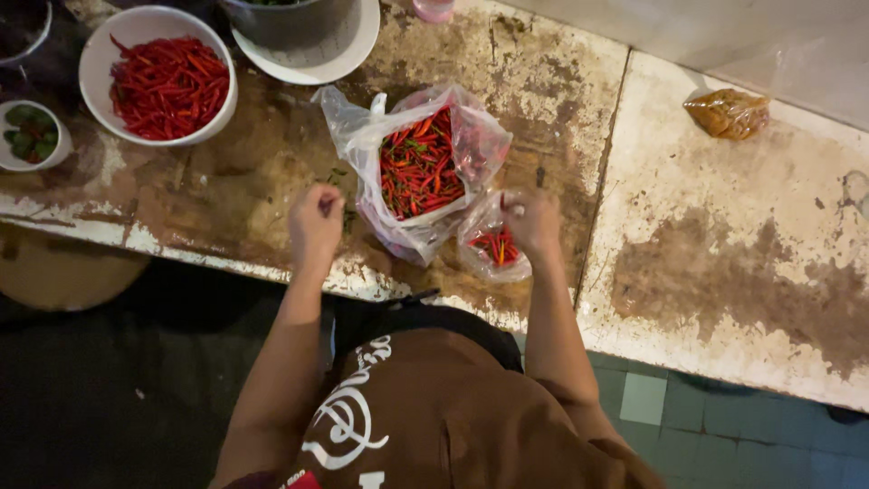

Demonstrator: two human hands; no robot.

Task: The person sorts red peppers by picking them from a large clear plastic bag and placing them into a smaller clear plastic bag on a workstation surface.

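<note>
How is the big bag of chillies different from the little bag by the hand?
The big plastic bag lies open and stuffed with red chillies, many with green stems; the small plastic bag holds only a few. The big bag lies between both hands, touched by neither, as far as I can tell; the small one is at the right hand. Both are clear plastic on the worn counter.

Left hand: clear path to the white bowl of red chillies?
Probably yes. The left hand is at the counter edge, and only bare counter lies between it and the white bowl; nothing blocks the way.
</note>
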